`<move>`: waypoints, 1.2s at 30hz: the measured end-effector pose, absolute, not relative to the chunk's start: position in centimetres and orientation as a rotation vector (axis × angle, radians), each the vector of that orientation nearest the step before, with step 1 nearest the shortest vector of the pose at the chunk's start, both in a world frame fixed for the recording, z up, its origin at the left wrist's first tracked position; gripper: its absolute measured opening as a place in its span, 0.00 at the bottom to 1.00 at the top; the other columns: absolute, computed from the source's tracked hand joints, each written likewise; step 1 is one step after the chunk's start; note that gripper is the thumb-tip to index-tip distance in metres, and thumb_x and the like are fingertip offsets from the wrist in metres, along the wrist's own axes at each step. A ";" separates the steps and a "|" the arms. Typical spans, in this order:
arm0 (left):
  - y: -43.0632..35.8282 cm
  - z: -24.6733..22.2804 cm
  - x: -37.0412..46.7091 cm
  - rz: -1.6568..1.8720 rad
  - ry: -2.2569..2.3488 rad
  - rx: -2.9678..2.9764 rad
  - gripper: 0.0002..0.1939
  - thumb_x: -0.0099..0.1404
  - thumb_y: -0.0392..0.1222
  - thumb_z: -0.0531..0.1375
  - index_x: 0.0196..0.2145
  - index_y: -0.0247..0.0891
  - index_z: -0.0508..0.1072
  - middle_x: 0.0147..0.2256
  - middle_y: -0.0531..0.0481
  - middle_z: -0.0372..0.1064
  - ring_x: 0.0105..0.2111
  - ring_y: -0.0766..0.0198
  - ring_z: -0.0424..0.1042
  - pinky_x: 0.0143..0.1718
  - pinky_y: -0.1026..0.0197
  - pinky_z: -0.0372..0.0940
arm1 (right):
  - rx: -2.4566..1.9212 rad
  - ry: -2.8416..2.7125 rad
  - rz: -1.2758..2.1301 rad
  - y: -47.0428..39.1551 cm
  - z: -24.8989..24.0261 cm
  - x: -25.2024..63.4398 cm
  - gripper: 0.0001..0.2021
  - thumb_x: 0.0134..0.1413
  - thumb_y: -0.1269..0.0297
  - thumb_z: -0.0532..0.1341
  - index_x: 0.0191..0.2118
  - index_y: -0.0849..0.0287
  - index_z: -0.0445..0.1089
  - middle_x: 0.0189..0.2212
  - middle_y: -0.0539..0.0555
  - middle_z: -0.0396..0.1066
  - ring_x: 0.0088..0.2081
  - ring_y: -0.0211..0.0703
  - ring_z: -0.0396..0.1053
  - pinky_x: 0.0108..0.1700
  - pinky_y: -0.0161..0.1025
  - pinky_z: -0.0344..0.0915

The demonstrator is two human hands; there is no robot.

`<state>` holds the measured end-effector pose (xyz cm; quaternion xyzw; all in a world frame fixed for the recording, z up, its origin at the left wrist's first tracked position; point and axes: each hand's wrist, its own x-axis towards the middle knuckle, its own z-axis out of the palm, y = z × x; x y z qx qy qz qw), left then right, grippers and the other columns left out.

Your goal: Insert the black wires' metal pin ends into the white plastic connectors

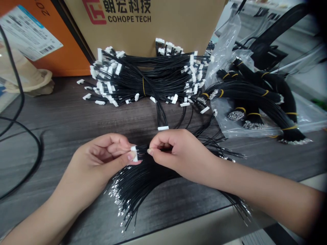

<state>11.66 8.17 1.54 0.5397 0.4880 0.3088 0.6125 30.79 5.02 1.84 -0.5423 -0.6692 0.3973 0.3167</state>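
Note:
My left hand (102,156) pinches a white connector housing (134,153) between thumb and fingers. Several black wires run out of the housing's right side toward my right hand (176,149), whose thumb and forefinger are pressed together on a black wire (143,152) just beside it. How far the wire tip sits in the housing is too small to tell. Beneath both hands lies a spread bundle of loose black wires (150,177) with silver crimped terminals at the ends. Behind my hands, another white connector (162,128) with black wires hangs off a pile.
A tied pile of black cables with white connectors (163,76) lies before a cardboard box (158,30). Banded wire bundles (265,92) rest on a clear plastic bag (227,119) at right. An orange box (74,51) stands back left; a black cord (38,156) curls below it.

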 end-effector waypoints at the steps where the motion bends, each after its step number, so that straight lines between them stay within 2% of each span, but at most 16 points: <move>1: 8.3 1.5 11.6 0.706 1.118 1.236 0.07 0.50 0.36 0.68 0.29 0.38 0.74 0.24 0.56 0.76 0.23 0.72 0.74 0.29 0.75 0.67 | -1.428 -1.759 1.046 5.1 1.8 30.8 0.06 0.49 0.71 0.58 0.24 0.62 0.68 0.20 0.44 0.66 0.23 0.26 0.61 0.27 0.28 0.56; 7: 8.4 1.3 11.8 0.675 1.091 1.204 0.08 0.50 0.33 0.68 0.28 0.38 0.73 0.25 0.55 0.76 0.24 0.73 0.73 0.28 0.75 0.66 | -1.442 -1.692 1.098 5.0 1.7 30.7 0.05 0.49 0.68 0.59 0.26 0.61 0.70 0.21 0.44 0.68 0.24 0.27 0.62 0.27 0.27 0.57; 19: 8.2 1.0 11.6 0.642 1.120 1.232 0.07 0.51 0.36 0.68 0.29 0.42 0.75 0.25 0.56 0.76 0.26 0.72 0.74 0.32 0.75 0.68 | -1.429 -1.700 1.098 4.9 0.9 30.3 0.07 0.52 0.71 0.57 0.26 0.62 0.69 0.21 0.45 0.67 0.24 0.28 0.61 0.27 0.28 0.56; 31: 8.1 1.6 12.1 0.618 1.176 1.229 0.08 0.50 0.36 0.69 0.29 0.40 0.74 0.24 0.54 0.76 0.25 0.72 0.74 0.29 0.76 0.66 | -1.362 -1.730 1.176 5.0 1.1 30.6 0.06 0.51 0.71 0.58 0.26 0.63 0.69 0.22 0.45 0.68 0.24 0.27 0.61 0.27 0.27 0.56; 36: 8.3 1.6 12.0 0.626 1.146 1.230 0.08 0.51 0.35 0.68 0.30 0.39 0.73 0.24 0.54 0.76 0.25 0.71 0.74 0.29 0.75 0.66 | -1.385 -1.927 0.894 5.1 1.5 31.0 0.05 0.53 0.69 0.59 0.27 0.62 0.69 0.23 0.46 0.68 0.25 0.29 0.62 0.30 0.29 0.56</move>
